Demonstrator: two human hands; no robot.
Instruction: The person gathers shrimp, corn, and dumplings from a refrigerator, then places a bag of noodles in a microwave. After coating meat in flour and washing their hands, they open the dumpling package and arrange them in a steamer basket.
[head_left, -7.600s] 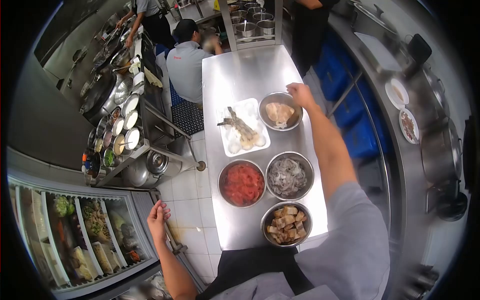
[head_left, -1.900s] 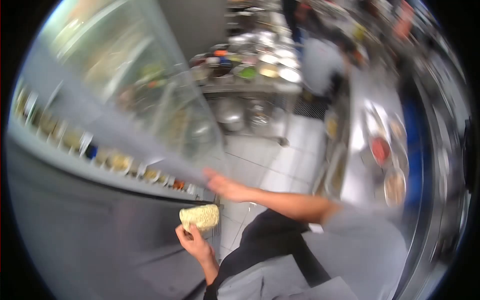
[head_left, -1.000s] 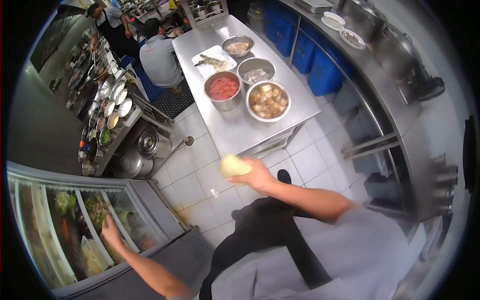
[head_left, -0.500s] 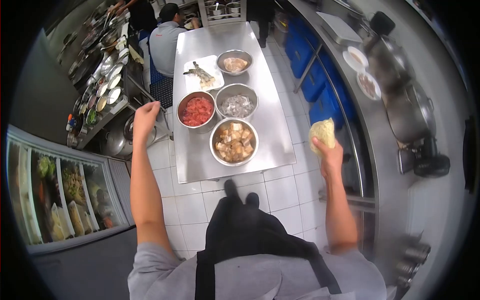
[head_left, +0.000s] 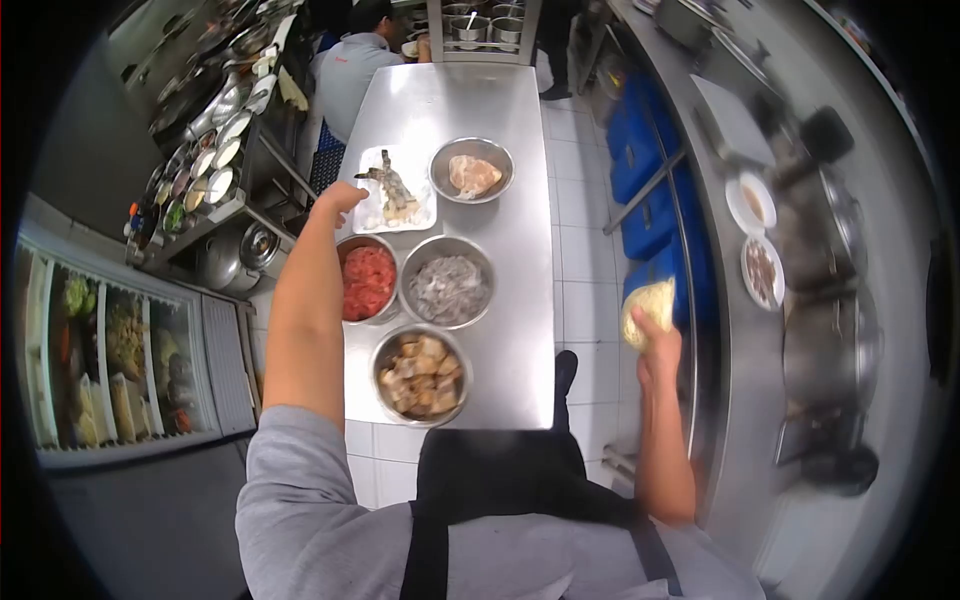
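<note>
My left hand (head_left: 341,200) is at the left edge of a white tray (head_left: 396,215) of shrimp (head_left: 394,187); its fingers are partly curled, and whether they touch the tray is unclear. Off the table's right side, my right hand (head_left: 658,345) grips a pale yellow bundle (head_left: 650,305). On the steel table (head_left: 510,330) stand metal bowls with a pale piece of meat (head_left: 472,176), red meat (head_left: 367,282), greyish pieces (head_left: 448,288) and browned chunks (head_left: 423,376).
Blue bins (head_left: 640,150) stand under the right counter (head_left: 745,400), which bears two plates and large pots. Small containers line the left station (head_left: 205,180). A person (head_left: 347,75) is beyond the table. A glass-topped fridge (head_left: 120,340) is at lower left.
The view has moved closer to the table. My left hand has reached forward to the tray. My right hand still holds the yellow bundle.
</note>
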